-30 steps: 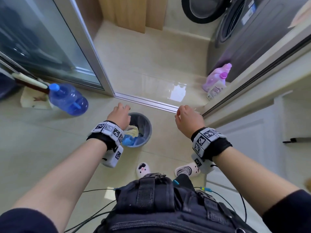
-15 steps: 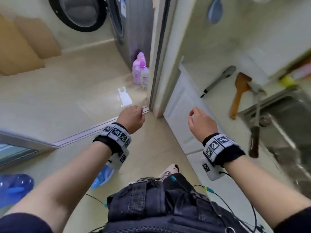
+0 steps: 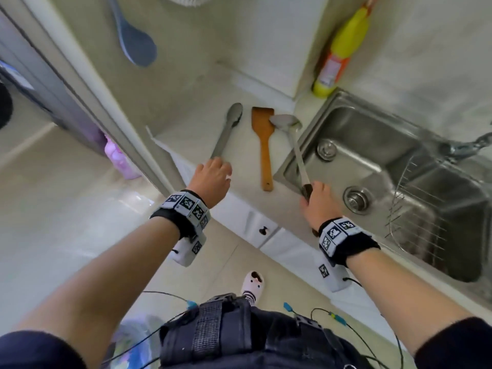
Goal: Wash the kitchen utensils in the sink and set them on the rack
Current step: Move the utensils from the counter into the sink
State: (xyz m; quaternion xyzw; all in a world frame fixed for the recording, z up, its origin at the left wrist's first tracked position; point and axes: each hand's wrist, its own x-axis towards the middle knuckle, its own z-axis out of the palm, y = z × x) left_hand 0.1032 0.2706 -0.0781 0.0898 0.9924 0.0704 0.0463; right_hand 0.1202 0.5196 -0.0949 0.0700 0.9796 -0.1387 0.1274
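Nearest, at 1 o'clock: right hand (image 3: pixel 316 202) clasped round dark handle of metal spoon (image 3: pixel 297 153); long axis toward 11 o'clock, bowl at sink (image 3: pixel 372 129) corner, touching wooden spatula (image 3: pixel 263 139); at 11 o'clock: left hand (image 3: pixel 213 179) over near end of tongs (image 3: pixel 226 131), fingers hidden, cannot tell whether gripping; tongs lying 12-to-6 on worktop (image 3: pixel 197 123); beyond, at 2 o'clock: wire rack (image 3: pixel 418 209) in sink.

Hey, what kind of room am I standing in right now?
Probably a home kitchen: a steel sink with a wire rack in it, and a spatula, tongs and a ladle by it.
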